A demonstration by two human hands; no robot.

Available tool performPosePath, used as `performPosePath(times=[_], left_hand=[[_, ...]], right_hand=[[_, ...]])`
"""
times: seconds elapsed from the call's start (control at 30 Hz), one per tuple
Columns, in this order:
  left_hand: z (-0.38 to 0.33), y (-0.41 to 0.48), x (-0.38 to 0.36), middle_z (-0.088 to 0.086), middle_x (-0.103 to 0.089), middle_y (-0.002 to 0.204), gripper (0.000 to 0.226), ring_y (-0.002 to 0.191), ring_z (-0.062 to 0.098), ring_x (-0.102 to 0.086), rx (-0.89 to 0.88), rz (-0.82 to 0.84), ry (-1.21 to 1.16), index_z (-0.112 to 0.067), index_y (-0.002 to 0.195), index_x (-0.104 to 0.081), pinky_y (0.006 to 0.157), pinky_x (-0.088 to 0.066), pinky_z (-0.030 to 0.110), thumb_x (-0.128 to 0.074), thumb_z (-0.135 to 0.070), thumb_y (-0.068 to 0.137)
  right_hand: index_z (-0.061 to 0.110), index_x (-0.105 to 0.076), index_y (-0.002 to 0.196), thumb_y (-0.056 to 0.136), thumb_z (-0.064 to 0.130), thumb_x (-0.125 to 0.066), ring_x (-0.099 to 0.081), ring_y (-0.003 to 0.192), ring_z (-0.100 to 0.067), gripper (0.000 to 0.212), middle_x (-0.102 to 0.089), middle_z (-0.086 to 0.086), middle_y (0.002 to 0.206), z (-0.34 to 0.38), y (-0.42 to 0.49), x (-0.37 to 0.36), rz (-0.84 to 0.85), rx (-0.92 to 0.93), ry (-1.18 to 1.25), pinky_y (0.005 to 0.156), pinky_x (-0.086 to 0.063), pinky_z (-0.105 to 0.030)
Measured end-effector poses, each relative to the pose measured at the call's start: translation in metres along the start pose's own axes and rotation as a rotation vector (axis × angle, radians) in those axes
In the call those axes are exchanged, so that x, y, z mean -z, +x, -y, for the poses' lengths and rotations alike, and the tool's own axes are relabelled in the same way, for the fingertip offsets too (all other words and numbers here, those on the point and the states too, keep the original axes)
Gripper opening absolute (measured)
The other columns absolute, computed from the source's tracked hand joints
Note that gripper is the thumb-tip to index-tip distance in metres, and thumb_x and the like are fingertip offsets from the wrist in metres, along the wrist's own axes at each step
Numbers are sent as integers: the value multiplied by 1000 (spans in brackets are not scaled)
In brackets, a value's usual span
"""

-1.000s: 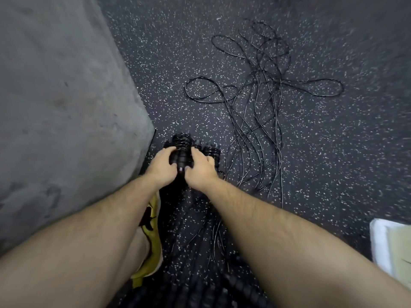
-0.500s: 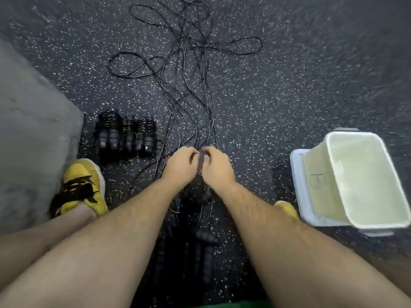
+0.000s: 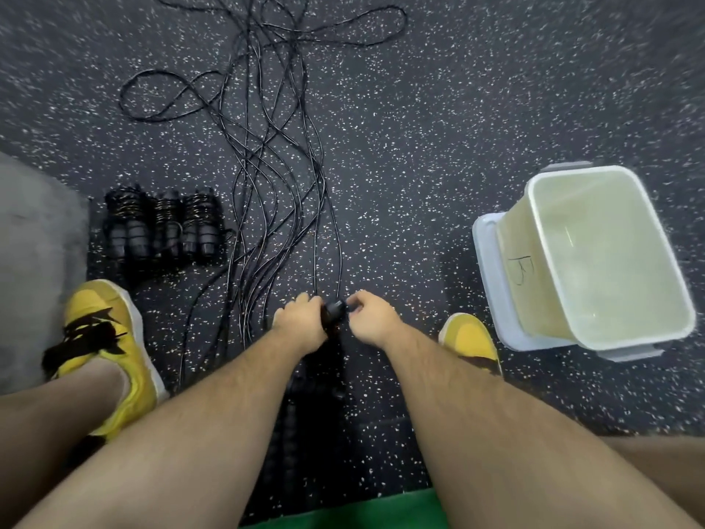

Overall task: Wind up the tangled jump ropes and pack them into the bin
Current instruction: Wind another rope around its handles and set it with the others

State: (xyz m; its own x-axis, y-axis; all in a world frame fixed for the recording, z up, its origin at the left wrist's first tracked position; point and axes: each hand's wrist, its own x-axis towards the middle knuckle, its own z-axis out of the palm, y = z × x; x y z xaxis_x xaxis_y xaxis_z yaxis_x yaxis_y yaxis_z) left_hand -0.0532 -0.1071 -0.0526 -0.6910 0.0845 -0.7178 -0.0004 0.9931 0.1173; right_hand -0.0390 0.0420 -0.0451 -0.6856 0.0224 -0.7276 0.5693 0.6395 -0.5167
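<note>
The pale bin (image 3: 511, 238) sits right, the tangled jump ropes (image 3: 267, 158) sprawl far centre, 3 wound bundles (image 3: 164, 227) lie left, and near centre the left hand (image 3: 301, 322) and right hand (image 3: 372, 318) both clench what looks like a black handle (image 3: 333, 311).

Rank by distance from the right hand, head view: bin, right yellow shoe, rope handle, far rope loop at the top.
1. rope handle: pinched by the right hand, at its left side.
2. right yellow shoe: on the floor just to its right.
3. bin: farther right, standing on its lid.
4. far rope loop: ahead, at the frame's top.
</note>
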Motion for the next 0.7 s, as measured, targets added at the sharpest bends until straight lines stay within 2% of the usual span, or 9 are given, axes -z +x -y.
performPosePath(times=[0.1,0.17,0.23,0.27,0.33,0.4,0.5,0.6,0.7], left_hand=[[2,1,2,3,-56,126,46,121,28,-56,-84,43,-30,-27,128,-57,103,-45,40,-70,-25,84],[1,-6,4,-7,-64,106,38,107,23,-63,-156,186,-98,-34,111,-68,94,-52,36,-70,-21,75],[-3,-18,6,-16,-69,85,31,90,16,-68,-163,311,-252,-37,90,-74,81,-55,27,-63,-17,68],[-3,-22,5,-16,-70,81,28,85,14,-68,-124,308,-338,-36,82,-73,75,-53,23,-59,-16,70],[0,-33,9,-9,-69,81,16,81,17,-67,-26,163,-473,-29,75,-67,69,-50,23,-56,-17,78],[14,-41,6,3,-67,97,8,96,28,-65,93,-93,-461,-23,84,-64,80,-52,33,-56,-23,84],[43,-50,-7,12,-50,133,33,125,33,-47,410,-286,-407,-16,123,-58,102,-42,42,-57,-24,91],[67,-56,-24,19,-42,146,57,132,37,-45,677,-191,-624,-6,140,-40,107,-40,43,-64,-23,91],[77,-55,-43,21,-63,128,59,114,34,-65,687,-76,-888,4,133,-48,98,-54,40,-71,-20,84]], right_hand=[[27,-62,96,81,13,-45,-64,89,-24,27,-66,-2,105,9,6,0,-71,30,-8,79,-52,-32],[27,-58,86,76,15,-42,-64,88,-24,23,-65,0,101,16,9,2,-142,40,-22,83,-54,-38],[25,-58,86,78,12,-41,-62,88,-23,23,-64,4,98,28,8,3,-156,55,-65,81,-53,-37],[25,-58,86,77,11,-41,-62,87,-22,24,-65,4,95,34,8,1,-135,67,-85,80,-53,-35],[26,-61,86,74,11,-44,-62,89,-21,25,-68,5,94,52,4,-6,-58,97,-133,80,-53,-32],[26,-64,89,75,13,-52,-63,94,-19,22,-70,5,99,66,3,-23,32,135,-205,83,-53,-30],[28,-61,91,78,16,-56,-64,100,-21,18,-70,3,105,78,-3,-54,164,165,-330,90,-53,-30],[26,-62,102,81,16,-56,-63,106,-24,24,-68,0,112,74,-9,-81,271,149,-452,95,-52,-33],[22,-62,117,84,18,-61,-60,116,-24,32,-65,0,121,65,-15,-98,300,98,-574,103,-47,-36]])
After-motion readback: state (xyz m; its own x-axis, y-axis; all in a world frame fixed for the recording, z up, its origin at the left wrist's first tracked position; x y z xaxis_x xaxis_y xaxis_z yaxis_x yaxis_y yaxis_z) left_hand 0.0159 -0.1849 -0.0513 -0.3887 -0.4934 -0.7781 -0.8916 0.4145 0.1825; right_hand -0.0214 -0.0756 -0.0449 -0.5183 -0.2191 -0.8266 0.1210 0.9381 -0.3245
